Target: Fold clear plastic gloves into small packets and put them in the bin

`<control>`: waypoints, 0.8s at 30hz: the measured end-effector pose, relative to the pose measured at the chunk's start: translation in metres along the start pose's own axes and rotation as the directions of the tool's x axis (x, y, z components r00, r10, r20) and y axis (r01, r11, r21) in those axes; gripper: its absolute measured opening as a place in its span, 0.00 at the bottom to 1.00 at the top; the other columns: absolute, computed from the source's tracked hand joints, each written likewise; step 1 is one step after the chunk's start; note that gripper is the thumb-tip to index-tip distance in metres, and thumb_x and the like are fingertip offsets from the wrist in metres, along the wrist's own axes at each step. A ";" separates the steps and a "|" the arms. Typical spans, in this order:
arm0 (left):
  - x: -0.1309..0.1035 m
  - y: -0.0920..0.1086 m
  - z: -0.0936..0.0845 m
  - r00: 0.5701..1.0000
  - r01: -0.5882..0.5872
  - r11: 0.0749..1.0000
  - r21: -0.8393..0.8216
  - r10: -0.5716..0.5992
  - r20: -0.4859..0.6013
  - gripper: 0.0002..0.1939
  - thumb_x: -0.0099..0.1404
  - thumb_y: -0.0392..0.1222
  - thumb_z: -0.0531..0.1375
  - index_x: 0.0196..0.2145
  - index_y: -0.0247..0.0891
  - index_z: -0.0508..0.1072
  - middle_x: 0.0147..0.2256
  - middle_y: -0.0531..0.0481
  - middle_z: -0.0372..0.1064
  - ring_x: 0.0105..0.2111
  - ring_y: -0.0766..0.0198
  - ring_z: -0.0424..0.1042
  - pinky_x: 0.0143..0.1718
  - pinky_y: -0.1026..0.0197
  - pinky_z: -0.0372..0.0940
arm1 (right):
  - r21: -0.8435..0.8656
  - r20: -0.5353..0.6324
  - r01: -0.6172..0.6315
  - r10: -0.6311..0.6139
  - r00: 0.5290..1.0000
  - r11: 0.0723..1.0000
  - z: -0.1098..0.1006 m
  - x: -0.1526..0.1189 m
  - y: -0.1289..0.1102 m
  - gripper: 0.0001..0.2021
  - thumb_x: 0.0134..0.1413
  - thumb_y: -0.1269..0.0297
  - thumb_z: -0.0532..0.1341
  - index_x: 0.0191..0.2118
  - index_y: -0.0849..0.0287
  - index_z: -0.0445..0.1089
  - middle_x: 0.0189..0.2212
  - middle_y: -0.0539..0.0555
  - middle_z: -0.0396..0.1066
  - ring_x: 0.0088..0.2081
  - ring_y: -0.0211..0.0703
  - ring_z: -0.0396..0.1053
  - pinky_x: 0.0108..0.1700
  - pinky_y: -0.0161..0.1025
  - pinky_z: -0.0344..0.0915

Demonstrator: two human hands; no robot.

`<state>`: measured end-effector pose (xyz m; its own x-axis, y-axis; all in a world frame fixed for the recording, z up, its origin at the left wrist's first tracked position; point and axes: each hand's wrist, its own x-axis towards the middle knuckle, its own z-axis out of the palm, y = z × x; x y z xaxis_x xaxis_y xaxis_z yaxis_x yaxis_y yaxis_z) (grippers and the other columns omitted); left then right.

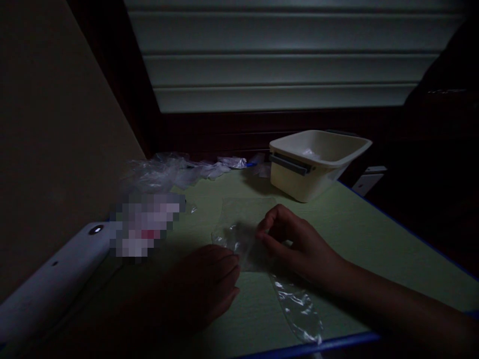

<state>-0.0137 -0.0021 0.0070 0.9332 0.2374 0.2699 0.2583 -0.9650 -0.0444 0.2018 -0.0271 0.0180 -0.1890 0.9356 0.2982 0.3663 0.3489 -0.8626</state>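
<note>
A clear plastic bag (249,209) lies flat on the green tabletop (374,249), between and beyond both hands. My right hand (295,239) is above its right side, thumb and index finger pinched together; whatever is between the fingertips is too small to make out. My left hand (209,284) rests in shadow at the bag's near left edge, fingers curled and close together; what they hold, if anything, is hidden. Another strip of clear plastic (297,304) runs from beneath my right hand to the table's front edge.
A cream bin (299,184) with grey handles stands at the back right, some clear plastic inside. Crumpled clear bags (164,172) lie along the back left. A blurred-out item and a white device (63,274) are at left. A shutter rises behind.
</note>
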 end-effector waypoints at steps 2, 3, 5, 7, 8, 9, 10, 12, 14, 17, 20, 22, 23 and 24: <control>0.000 0.000 -0.001 1.000 0.008 1.000 0.003 -0.008 0.016 0.03 0.65 0.33 0.55 0.33 0.35 0.66 0.37 0.47 0.69 0.35 0.60 0.67 0.39 0.58 0.63 | -0.043 0.034 0.027 -0.025 0.999 0.999 -0.001 0.000 0.000 0.02 0.55 0.71 0.54 0.32 0.57 0.60 0.25 0.48 0.65 0.23 0.36 0.63 0.23 0.32 0.58; -0.001 0.001 -0.001 1.000 0.013 1.000 0.003 -0.013 0.024 0.02 0.66 0.34 0.55 0.34 0.35 0.66 0.37 0.47 0.69 0.35 0.60 0.67 0.39 0.58 0.63 | -0.066 0.047 0.055 -0.052 0.998 0.996 -0.002 0.000 -0.001 0.04 0.55 0.71 0.53 0.31 0.57 0.62 0.25 0.49 0.65 0.24 0.36 0.63 0.24 0.32 0.58; 0.000 0.000 -0.001 0.999 0.020 1.000 0.006 -0.020 0.036 0.02 0.66 0.33 0.54 0.35 0.34 0.67 0.38 0.47 0.69 0.36 0.60 0.67 0.40 0.57 0.64 | -0.104 0.058 0.129 -0.124 0.991 0.986 -0.003 0.000 -0.001 0.07 0.55 0.73 0.52 0.30 0.59 0.65 0.26 0.51 0.66 0.27 0.38 0.66 0.28 0.34 0.62; 0.000 0.000 0.000 0.999 0.012 1.000 0.002 -0.012 0.037 0.02 0.66 0.34 0.54 0.35 0.34 0.67 0.38 0.46 0.68 0.36 0.60 0.67 0.39 0.58 0.64 | -0.129 0.068 0.193 -0.186 0.980 0.973 -0.004 0.001 -0.001 0.09 0.55 0.75 0.52 0.30 0.60 0.67 0.29 0.53 0.69 0.32 0.39 0.68 0.34 0.37 0.64; 0.000 -0.001 0.000 0.999 0.008 1.000 0.003 -0.009 0.038 0.02 0.66 0.34 0.54 0.36 0.34 0.67 0.38 0.46 0.68 0.36 0.59 0.67 0.39 0.58 0.64 | -0.135 0.077 0.208 -0.199 0.977 0.969 -0.004 0.001 -0.001 0.10 0.55 0.75 0.52 0.31 0.60 0.69 0.30 0.54 0.69 0.33 0.40 0.69 0.36 0.37 0.64; 0.001 -0.001 0.001 0.999 0.005 1.000 0.004 -0.005 0.036 0.02 0.65 0.34 0.55 0.36 0.34 0.67 0.37 0.47 0.69 0.36 0.59 0.67 0.39 0.58 0.63 | -0.140 0.087 0.208 -0.197 0.977 0.968 -0.004 0.001 0.000 0.10 0.56 0.76 0.52 0.32 0.60 0.70 0.31 0.55 0.70 0.34 0.40 0.69 0.36 0.38 0.65; 0.001 -0.001 0.001 0.999 0.004 1.000 0.002 -0.004 0.036 0.01 0.65 0.34 0.55 0.35 0.34 0.67 0.37 0.47 0.69 0.36 0.59 0.67 0.39 0.58 0.63 | -0.145 0.098 0.202 -0.189 0.977 0.969 -0.004 0.002 0.000 0.11 0.56 0.76 0.52 0.32 0.60 0.70 0.32 0.55 0.70 0.34 0.40 0.69 0.37 0.38 0.65; 0.001 -0.001 0.001 0.999 0.011 1.000 -0.006 -0.010 0.049 0.01 0.65 0.34 0.56 0.34 0.35 0.67 0.38 0.47 0.69 0.36 0.60 0.67 0.39 0.58 0.64 | -0.154 0.125 0.189 -0.170 0.977 0.970 -0.004 0.003 0.001 0.11 0.56 0.76 0.52 0.34 0.61 0.71 0.33 0.56 0.71 0.36 0.41 0.70 0.38 0.38 0.66; 0.001 -0.001 0.001 0.999 0.009 1.000 -0.010 -0.008 0.037 0.02 0.66 0.35 0.55 0.34 0.35 0.67 0.38 0.46 0.69 0.35 0.60 0.67 0.38 0.58 0.64 | -0.155 0.150 0.185 -0.162 0.975 0.971 -0.003 0.003 0.001 0.11 0.56 0.76 0.52 0.36 0.61 0.72 0.35 0.57 0.71 0.37 0.42 0.70 0.40 0.40 0.67; 0.001 -0.002 0.001 1.000 -0.005 1.000 0.004 0.005 -0.014 0.04 0.66 0.34 0.53 0.36 0.34 0.68 0.38 0.46 0.69 0.36 0.59 0.67 0.39 0.58 0.64 | -0.147 0.190 0.188 -0.159 0.969 0.971 -0.002 0.003 0.000 0.11 0.56 0.76 0.54 0.41 0.62 0.71 0.38 0.58 0.72 0.40 0.43 0.71 0.43 0.41 0.67; 0.001 -0.001 0.001 1.000 -0.010 1.000 0.002 0.010 0.002 0.05 0.67 0.34 0.53 0.38 0.33 0.68 0.38 0.46 0.69 0.37 0.59 0.68 0.40 0.57 0.64 | -0.140 0.241 0.199 -0.162 0.957 0.970 -0.002 0.002 0.000 0.12 0.55 0.76 0.56 0.44 0.63 0.70 0.41 0.59 0.72 0.43 0.43 0.70 0.46 0.42 0.67; 0.001 -0.001 0.001 1.000 -0.008 1.000 0.001 0.008 0.011 0.05 0.67 0.34 0.53 0.37 0.34 0.68 0.38 0.47 0.69 0.35 0.59 0.67 0.39 0.57 0.64 | -0.159 0.243 0.201 -0.159 0.957 0.967 -0.002 0.001 0.000 0.14 0.54 0.76 0.57 0.46 0.63 0.70 0.42 0.59 0.72 0.44 0.44 0.69 0.48 0.43 0.67; 0.001 0.000 0.001 1.000 -0.003 1.000 0.005 0.003 0.005 0.05 0.67 0.34 0.52 0.36 0.34 0.68 0.37 0.47 0.69 0.35 0.59 0.67 0.38 0.57 0.64 | -0.186 0.238 0.198 -0.152 0.959 0.962 -0.002 0.001 0.001 0.15 0.53 0.77 0.57 0.47 0.63 0.69 0.43 0.59 0.71 0.45 0.44 0.69 0.49 0.44 0.66; 0.001 0.000 0.001 1.000 0.007 1.000 0.010 -0.007 -0.001 0.05 0.67 0.34 0.52 0.35 0.34 0.67 0.37 0.47 0.69 0.35 0.60 0.67 0.38 0.57 0.63 | -0.221 0.235 0.192 -0.139 0.962 0.956 -0.002 0.001 0.001 0.15 0.53 0.77 0.58 0.47 0.63 0.69 0.43 0.60 0.71 0.46 0.45 0.69 0.49 0.44 0.66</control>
<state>-0.0128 -0.0019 0.0065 0.9311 0.2440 0.2711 0.2674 -0.9622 -0.0523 0.2041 -0.0260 0.0182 -0.4470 0.8389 0.3106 0.5150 0.5252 -0.6774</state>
